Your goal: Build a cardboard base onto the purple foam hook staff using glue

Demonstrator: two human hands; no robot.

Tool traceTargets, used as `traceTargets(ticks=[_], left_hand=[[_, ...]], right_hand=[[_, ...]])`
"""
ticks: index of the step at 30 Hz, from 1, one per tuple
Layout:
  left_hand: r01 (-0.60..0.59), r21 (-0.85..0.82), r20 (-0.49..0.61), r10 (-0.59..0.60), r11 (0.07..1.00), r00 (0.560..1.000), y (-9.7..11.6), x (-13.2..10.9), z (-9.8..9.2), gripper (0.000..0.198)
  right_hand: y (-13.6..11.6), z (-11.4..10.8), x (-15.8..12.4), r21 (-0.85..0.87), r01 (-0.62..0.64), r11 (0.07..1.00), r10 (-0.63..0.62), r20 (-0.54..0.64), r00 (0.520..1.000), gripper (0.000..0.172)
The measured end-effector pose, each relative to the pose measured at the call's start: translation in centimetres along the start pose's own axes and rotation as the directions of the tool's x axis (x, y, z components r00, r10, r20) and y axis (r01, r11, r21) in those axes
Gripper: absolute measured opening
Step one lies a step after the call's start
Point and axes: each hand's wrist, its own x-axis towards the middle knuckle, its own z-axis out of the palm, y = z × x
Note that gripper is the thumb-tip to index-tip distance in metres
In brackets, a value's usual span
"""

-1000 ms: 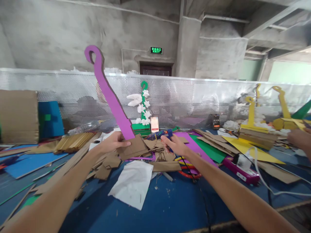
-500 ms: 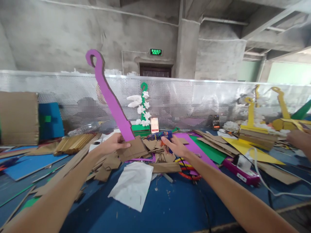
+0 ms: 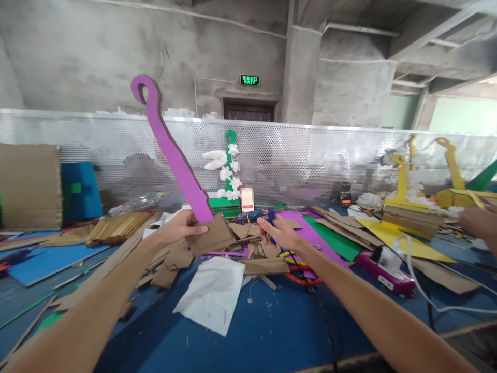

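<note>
My left hand [image 3: 179, 228] is closed on the foot of a long purple cardboard piece [image 3: 173, 150] with a hooked top, which leans to the left. At that foot a bare brown cardboard block [image 3: 215, 235] shows beside my fingers. In my right hand [image 3: 281, 230] is a blue glue gun [image 3: 254, 216], its nozzle end pointing left toward the block but apart from it. Behind them stands a green hooked piece [image 3: 229, 178] trimmed with white flower-like shapes.
A crumpled white sheet [image 3: 213, 295] lies in front on the blue table [image 3: 279, 326], amid cardboard scraps [image 3: 166, 267]. On the right are a purple power strip [image 3: 386, 274] with a white cable, yellow hooked pieces [image 3: 401, 181] and another person's hand [image 3: 479, 223]. A perforated metal screen [image 3: 295, 160] runs behind.
The hooked top of the purple piece has shifted a little left and up. My right hand with the glue gun has hardly moved.
</note>
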Motion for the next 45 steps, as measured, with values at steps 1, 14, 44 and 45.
traceTargets(ticks=[1, 14, 44, 45], left_hand=[[0.005, -0.001, -0.008, -0.005, 1.000, 1.000, 0.1, 0.0, 0.0, 0.046], [0.088, -0.137, -0.135, -0.106, 0.987, 0.985, 1.1, -0.5, 0.2, 0.055], [0.131, -0.101, -0.154, -0.146, 0.986, 0.977, 0.3, -0.8, -0.4, 0.056], [0.130, -0.103, -0.151, -0.145, 0.986, 0.978, 0.5, -0.8, -0.3, 0.056]], right_hand=[[0.0, 0.0, 0.0, 0.000, 0.001, 1.000, -0.001, 0.004, 1.000, 0.053], [0.5, -0.4, 0.2, -0.075, 0.027, 0.997, -0.025, 0.021, 0.999, 0.057], [0.3, -0.2, 0.1, -0.030, -0.003, 1.000, 0.003, 0.008, 1.000, 0.053], [0.3, -0.1, 0.1, -0.025, 0.001, 1.000, -0.001, 0.006, 1.000, 0.052]])
